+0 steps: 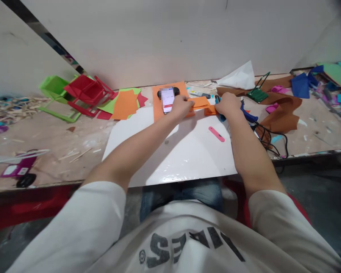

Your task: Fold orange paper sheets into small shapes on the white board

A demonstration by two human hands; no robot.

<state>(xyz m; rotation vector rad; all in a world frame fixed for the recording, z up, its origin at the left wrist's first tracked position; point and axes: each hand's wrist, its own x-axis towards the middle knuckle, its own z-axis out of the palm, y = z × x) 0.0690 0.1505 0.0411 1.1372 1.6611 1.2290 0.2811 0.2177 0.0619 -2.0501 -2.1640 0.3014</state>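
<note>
My left hand (pixel 182 107) is closed on a folded strip of orange craft sheet (pixel 201 102), just above the white board. My right hand (pixel 228 105) wraps round a blue-handled tool (pixel 217 99), its working end hidden by the fingers and the orange material. It is close to the strip's right end, where a smaller orange piece (pixel 210 110) hangs. A lit phone (pixel 168 99) lies beside my left hand on a larger orange sheet (pixel 157 110). Below the hands, a pink flat piece (pixel 216 134) rests on the white board (pixel 170 159).
Green (pixel 55 89) and red (pixel 88 91) miniature chairs stand at left, near stacked coloured sheets (pixel 125 104). A utility knife (pixel 199 94) lies behind the strip. Right of my hand are a blue glue gun (pixel 248 115), black cable (pixel 285 142), brown material (pixel 284 117) and a green frame (pixel 257 94).
</note>
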